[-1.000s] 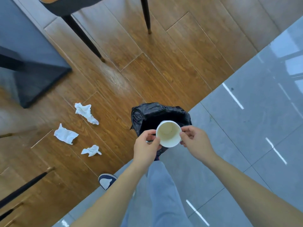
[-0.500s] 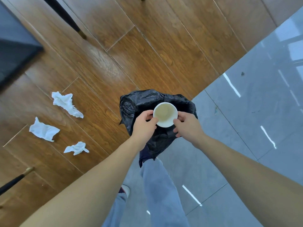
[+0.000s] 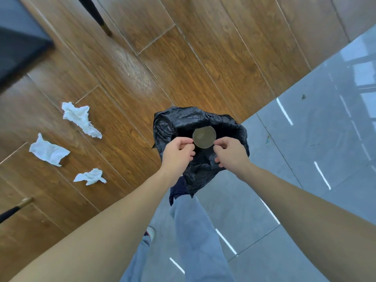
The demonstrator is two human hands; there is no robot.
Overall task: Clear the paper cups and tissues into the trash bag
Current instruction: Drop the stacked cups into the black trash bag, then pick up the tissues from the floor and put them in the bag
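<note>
A black trash bag [image 3: 175, 123] hangs open in front of me over the seam between wood floor and grey tile. A paper cup [image 3: 204, 137] sits down inside its mouth, upright and in shadow, with its brownish inside showing. My left hand [image 3: 179, 153] and my right hand [image 3: 231, 154] are curled at the bag's near rim on either side of the cup, fingertips just off its edge, pinching the black plastic. Three crumpled white tissues lie on the wood floor to the left: a long tissue [image 3: 81, 119], a flat tissue [image 3: 48, 151] and a small tissue [image 3: 90, 176].
A dark table corner [image 3: 20, 47] juts in at the upper left. Thin black chair legs [image 3: 95, 15] stand at the top, and another chair leg [image 3: 14, 209] at the left edge. My jeans [image 3: 195, 231] and shoe [image 3: 150, 233] are below the bag.
The cup, held by its rim between both hands above the bag, now sits lower and darker inside the bag's mouth. My fingers have come off the cup. The view shifted slightly.
</note>
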